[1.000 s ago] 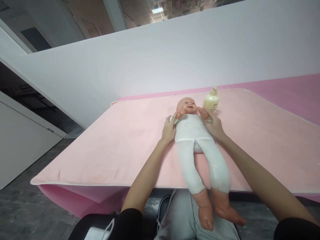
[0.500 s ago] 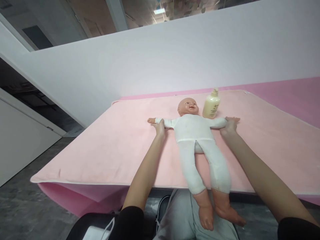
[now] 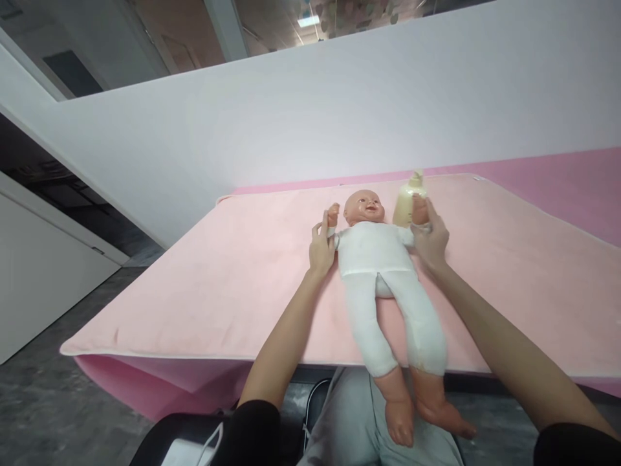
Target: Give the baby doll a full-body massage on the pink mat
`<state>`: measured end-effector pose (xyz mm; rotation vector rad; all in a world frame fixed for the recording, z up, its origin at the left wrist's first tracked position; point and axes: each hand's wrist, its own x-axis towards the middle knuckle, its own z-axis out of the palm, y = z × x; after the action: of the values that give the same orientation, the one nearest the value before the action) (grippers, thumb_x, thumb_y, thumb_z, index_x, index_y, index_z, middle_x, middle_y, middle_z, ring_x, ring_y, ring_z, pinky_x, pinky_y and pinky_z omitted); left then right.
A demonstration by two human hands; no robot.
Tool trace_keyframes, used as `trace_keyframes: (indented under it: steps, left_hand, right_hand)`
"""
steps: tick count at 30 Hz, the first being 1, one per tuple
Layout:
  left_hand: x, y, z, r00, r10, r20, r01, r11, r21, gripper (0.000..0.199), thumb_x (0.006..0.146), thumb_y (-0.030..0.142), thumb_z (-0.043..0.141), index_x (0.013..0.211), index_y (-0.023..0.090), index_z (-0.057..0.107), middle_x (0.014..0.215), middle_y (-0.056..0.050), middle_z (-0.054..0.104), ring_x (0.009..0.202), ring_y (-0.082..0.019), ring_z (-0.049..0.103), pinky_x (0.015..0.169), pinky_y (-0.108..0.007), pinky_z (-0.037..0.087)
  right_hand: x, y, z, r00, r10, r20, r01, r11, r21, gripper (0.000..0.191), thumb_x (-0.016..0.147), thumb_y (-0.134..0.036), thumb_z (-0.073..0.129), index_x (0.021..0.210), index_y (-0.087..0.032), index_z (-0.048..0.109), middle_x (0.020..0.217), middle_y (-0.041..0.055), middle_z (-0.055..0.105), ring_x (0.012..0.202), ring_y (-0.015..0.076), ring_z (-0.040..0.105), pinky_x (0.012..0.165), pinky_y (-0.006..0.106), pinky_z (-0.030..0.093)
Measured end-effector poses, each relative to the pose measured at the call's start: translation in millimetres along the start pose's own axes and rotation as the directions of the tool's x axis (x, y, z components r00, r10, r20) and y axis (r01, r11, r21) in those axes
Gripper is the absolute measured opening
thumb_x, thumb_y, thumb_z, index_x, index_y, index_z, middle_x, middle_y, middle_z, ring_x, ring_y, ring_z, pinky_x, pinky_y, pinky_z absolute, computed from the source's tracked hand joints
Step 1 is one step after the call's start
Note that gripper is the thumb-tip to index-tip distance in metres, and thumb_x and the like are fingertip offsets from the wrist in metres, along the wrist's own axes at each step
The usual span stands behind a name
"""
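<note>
A baby doll [image 3: 376,249] with a white cloth body lies face up, its bare feet hanging past the table's front edge. My left hand [image 3: 322,246] is closed round the doll's arm on the left, which is bent up beside its head. On the other side my right hand [image 3: 431,238] grips the doll's other arm, also raised, with the small fist showing above my fingers. A pale yellow pump bottle [image 3: 404,199] stands upright just behind that fist, partly hidden by it.
A light pink towel [image 3: 204,278] covers the table over a darker pink cloth [image 3: 572,188]. A white partition [image 3: 310,123] rises behind. Below the front edge are my legs [image 3: 339,421] and a white object [image 3: 187,453] with a cable at the lower left.
Both doll arms, stretched out sideways before, are now bent upward near the head. My hands have moved inward with them. The doll's body and the bottle have stayed in place.
</note>
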<state>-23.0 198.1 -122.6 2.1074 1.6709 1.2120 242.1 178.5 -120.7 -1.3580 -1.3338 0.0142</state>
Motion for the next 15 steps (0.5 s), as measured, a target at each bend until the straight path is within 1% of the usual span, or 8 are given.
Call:
trace_keyframes:
  steps: [2, 3, 4, 6, 8, 10, 15]
  left_hand:
    - [-4, 7, -0.9, 0.994, 0.076, 0.075, -0.085, 0.989, 0.123, 0.062, 0.091, 0.018, 0.039, 0.148, 0.037, 0.023, 0.137, -0.008, 0.043, 0.109, -0.023, 0.057, 0.081, -0.033, 0.051]
    - [-6, 9, -0.7, 0.988, 0.111, 0.106, -0.129, 0.975, 0.179, 0.061, 0.091, 0.016, 0.038, 0.146, 0.04, 0.027, 0.139, -0.007, 0.041, 0.111, -0.024, 0.055, 0.081, -0.034, 0.051]
    - [-7, 12, 0.0, 0.981, 0.141, 0.132, -0.169, 0.959, 0.227, 0.061, 0.091, 0.014, 0.036, 0.144, 0.042, 0.031, 0.141, -0.006, 0.04, 0.113, -0.025, 0.053, 0.082, -0.034, 0.051]
    - [-9, 14, 2.0, 0.97, 0.177, 0.164, -0.219, 0.932, 0.288, 0.061, 0.091, 0.012, 0.034, 0.142, 0.045, 0.034, 0.142, -0.006, 0.038, 0.116, -0.027, 0.05, 0.084, -0.037, 0.051]
    - [-10, 15, 4.0, 0.966, 0.192, 0.172, -0.237, 0.923, 0.303, 0.061, 0.091, 0.012, 0.034, 0.142, 0.046, 0.033, 0.143, -0.005, 0.038, 0.117, -0.027, 0.048, 0.085, -0.038, 0.051]
    - [-9, 14, 5.2, 0.965, 0.197, 0.173, -0.242, 0.926, 0.291, 0.062, 0.091, 0.012, 0.033, 0.142, 0.048, 0.033, 0.143, -0.004, 0.038, 0.118, -0.027, 0.047, 0.087, -0.039, 0.05]
    - [-9, 14, 3.1, 0.957, 0.212, 0.196, -0.263, 0.919, 0.294, 0.061, 0.092, 0.013, 0.033, 0.141, 0.047, 0.034, 0.143, -0.005, 0.036, 0.118, -0.028, 0.046, 0.09, -0.04, 0.05]
  right_hand:
    - [-4, -8, 0, 0.997, -0.027, 0.068, 0.031, 0.998, -0.061, 0.063, 0.075, -0.012, 0.046, 0.138, -0.019, 0.048, 0.114, 0.011, 0.058, 0.105, 0.0262, 0.057, 0.09, 0.043, 0.048]
    - [-6, -11, 1, 0.994, -0.054, 0.1, 0.063, 0.994, -0.088, 0.062, 0.073, -0.008, 0.044, 0.133, -0.021, 0.055, 0.109, 0.0091, 0.06, 0.1, 0.0243, 0.058, 0.087, 0.04, 0.049]
    - [-8, -14, 1, 0.983, -0.103, 0.154, 0.121, 0.987, -0.11, 0.063, 0.071, -0.005, 0.042, 0.129, -0.022, 0.059, 0.108, 0.0078, 0.06, 0.097, 0.0229, 0.058, 0.086, 0.038, 0.049]
    - [-11, -19, 2, 0.945, -0.208, 0.254, 0.248, 0.958, -0.141, 0.064, 0.069, -0.001, 0.04, 0.122, -0.025, 0.064, 0.107, 0.006, 0.061, 0.097, 0.0215, 0.058, 0.085, 0.036, 0.049]
    - [-13, -23, 3, 0.911, -0.272, 0.311, 0.333, 0.929, -0.162, 0.063, 0.069, 0.0, 0.04, 0.118, -0.028, 0.067, 0.107, 0.0055, 0.061, 0.097, 0.0216, 0.057, 0.085, 0.036, 0.048]
    - [-15, -25, 3, 0.898, -0.292, 0.33, 0.363, 0.914, -0.18, 0.062, 0.069, 0.0, 0.04, 0.116, -0.029, 0.068, 0.107, 0.0056, 0.061, 0.097, 0.0221, 0.056, 0.084, 0.036, 0.048]
    - [-16, -25, 3, 0.896, -0.295, 0.333, 0.374, 0.904, -0.206, 0.064, 0.069, 0.0, 0.04, 0.118, -0.03, 0.067, 0.106, 0.0059, 0.061, 0.097, 0.0226, 0.055, 0.083, 0.036, 0.047]
